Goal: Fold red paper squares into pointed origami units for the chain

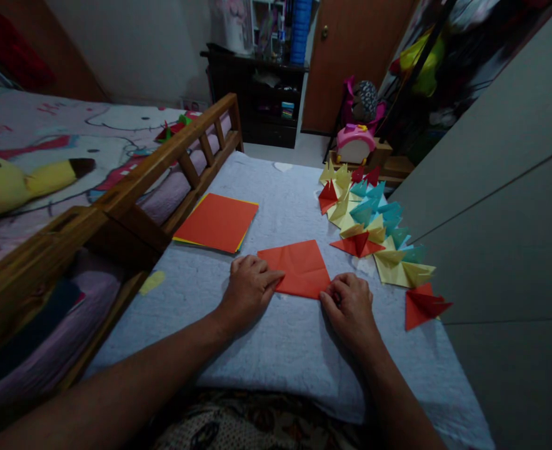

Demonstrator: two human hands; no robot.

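Observation:
A partly folded sheet of orange-red origami paper lies on the pale bedding in front of me, with creases across its face. My left hand grips its left side, fingers close together and the index finger stretched onto the lower left edge. At the lower right corner, my right hand pinches the paper between thumb and curled fingers. Beyond my left hand rests a stack of square origami paper, orange-red on top with yellow showing at the edges.
Several folded paper cranes in yellow, turquoise and red line the right side, a red one nearest me. A wooden bed rail runs along the left. A pale cabinet panel stands close on the right.

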